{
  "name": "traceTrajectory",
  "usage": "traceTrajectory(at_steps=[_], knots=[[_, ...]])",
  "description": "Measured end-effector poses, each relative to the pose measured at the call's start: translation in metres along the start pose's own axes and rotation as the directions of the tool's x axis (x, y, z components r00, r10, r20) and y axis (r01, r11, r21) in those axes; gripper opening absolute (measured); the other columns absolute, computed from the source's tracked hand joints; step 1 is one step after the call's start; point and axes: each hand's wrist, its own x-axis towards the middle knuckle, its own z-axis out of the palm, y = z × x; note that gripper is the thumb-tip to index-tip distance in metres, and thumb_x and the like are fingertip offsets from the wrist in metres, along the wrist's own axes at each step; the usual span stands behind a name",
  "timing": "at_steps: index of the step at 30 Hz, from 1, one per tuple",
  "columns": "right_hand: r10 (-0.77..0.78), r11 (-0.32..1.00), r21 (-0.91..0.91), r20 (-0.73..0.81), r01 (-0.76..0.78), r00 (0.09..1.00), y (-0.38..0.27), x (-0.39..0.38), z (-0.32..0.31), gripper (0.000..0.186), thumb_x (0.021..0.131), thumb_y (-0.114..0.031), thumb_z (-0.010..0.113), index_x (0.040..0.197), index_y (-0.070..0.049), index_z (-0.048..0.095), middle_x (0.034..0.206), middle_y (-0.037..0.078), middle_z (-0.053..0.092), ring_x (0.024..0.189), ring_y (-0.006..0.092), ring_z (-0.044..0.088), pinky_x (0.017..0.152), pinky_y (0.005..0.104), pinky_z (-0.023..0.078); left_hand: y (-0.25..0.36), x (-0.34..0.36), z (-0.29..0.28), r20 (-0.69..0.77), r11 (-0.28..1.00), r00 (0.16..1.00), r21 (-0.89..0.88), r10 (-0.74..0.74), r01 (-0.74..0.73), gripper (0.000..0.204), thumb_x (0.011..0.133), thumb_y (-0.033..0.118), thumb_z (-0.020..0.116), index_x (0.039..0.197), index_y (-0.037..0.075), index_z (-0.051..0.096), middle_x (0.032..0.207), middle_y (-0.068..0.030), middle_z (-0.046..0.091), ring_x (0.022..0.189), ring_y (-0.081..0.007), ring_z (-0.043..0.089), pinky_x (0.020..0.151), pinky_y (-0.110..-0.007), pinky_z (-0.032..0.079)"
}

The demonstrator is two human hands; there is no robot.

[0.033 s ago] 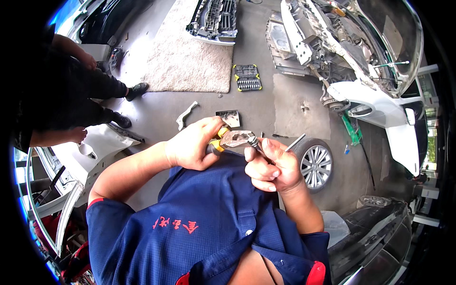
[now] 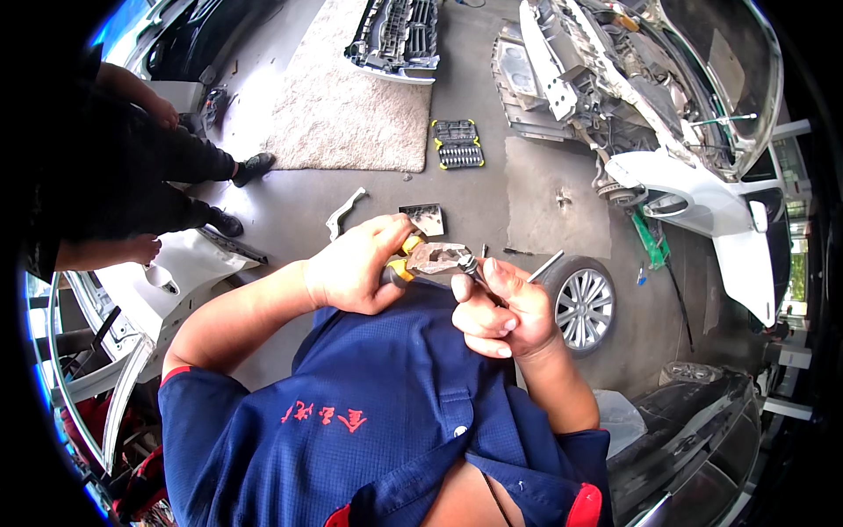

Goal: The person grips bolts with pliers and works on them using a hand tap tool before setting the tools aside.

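My left hand (image 2: 351,268) is closed on pliers (image 2: 435,257) with yellow-and-black handles, level in front of my blue shirt. Their metal jaws meet a small dark silver metal piece (image 2: 468,263), which my right hand (image 2: 500,312) pinches between thumb and fingers. A thin silver rod (image 2: 549,263) sticks out up and to the right from behind my right hand; I cannot tell whether it joins that piece.
Another person (image 2: 167,184) stands at left beside a white body panel (image 2: 176,277). Ahead lie a rug (image 2: 334,132), bumper (image 2: 391,39), open tool case (image 2: 457,145), tray (image 2: 421,218) and bracket (image 2: 345,211). Right are a wheel (image 2: 587,307), dismantled white car (image 2: 702,246) and dark panel (image 2: 694,465).
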Motion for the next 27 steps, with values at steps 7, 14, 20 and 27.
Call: traceTrajectory(at_steps=[7,14,20,27], knots=[[-0.222,0.817,-0.563,-0.106,0.125,0.969,0.010,0.001,-0.007,0.038,0.116,-0.039,0.046,0.109,-0.005,0.061,0.067,-0.005,0.038,0.056,0.0045,0.033,0.049,0.0233,0.030,-0.005,-0.001,-0.008,0.060,0.996,0.997,0.080,-0.043,0.039,0.047,0.074,0.010,0.074,0.113,-0.004,0.053,0.106,-0.0248,0.059,0.101,-0.0483,0.061,0.088,-0.051,0.053],[-0.441,-0.582,-0.813,0.299,-0.016,0.846,-0.009,0.013,-0.048,0.019,0.103,-0.018,0.065,0.113,-0.002,0.065,0.073,0.007,0.066,0.063,0.0247,0.067,0.055,0.0392,0.052,-0.005,-0.005,0.001,0.185,0.931,0.913,0.076,-0.364,0.356,0.040,0.081,0.011,0.068,0.115,-0.005,0.055,0.099,-0.0268,0.064,0.099,-0.0472,0.064,0.089,-0.050,0.053],[-0.285,-0.861,-0.481,0.181,-0.168,0.941,-0.024,0.028,-0.096,0.020,0.098,-0.024,0.069,0.106,-0.007,0.064,0.075,0.008,0.069,0.072,0.0248,0.070,0.062,0.0417,0.056,-0.009,-0.005,0.018,0.445,0.653,0.584,0.002,-0.679,0.757,0.038,0.091,0.017,0.061,0.123,-0.004,0.060,0.107,-0.0270,0.072,0.105,-0.0402,0.070,0.094,-0.047,0.053],[-0.480,0.154,-0.988,-0.085,-0.011,0.873,-0.013,0.025,-0.050,0.023,0.113,-0.021,0.056,0.121,-0.002,0.067,0.080,-0.002,0.062,0.073,0.0057,0.059,0.063,0.0251,0.047,-0.015,-0.023,0.017,0.350,0.845,0.844,-0.206,-0.407,0.493,0.027,0.084,0.005,0.061,0.110,0.000,0.059,0.096,-0.0198,0.067,0.094,-0.0364,0.068,0.087,-0.044,0.054]])
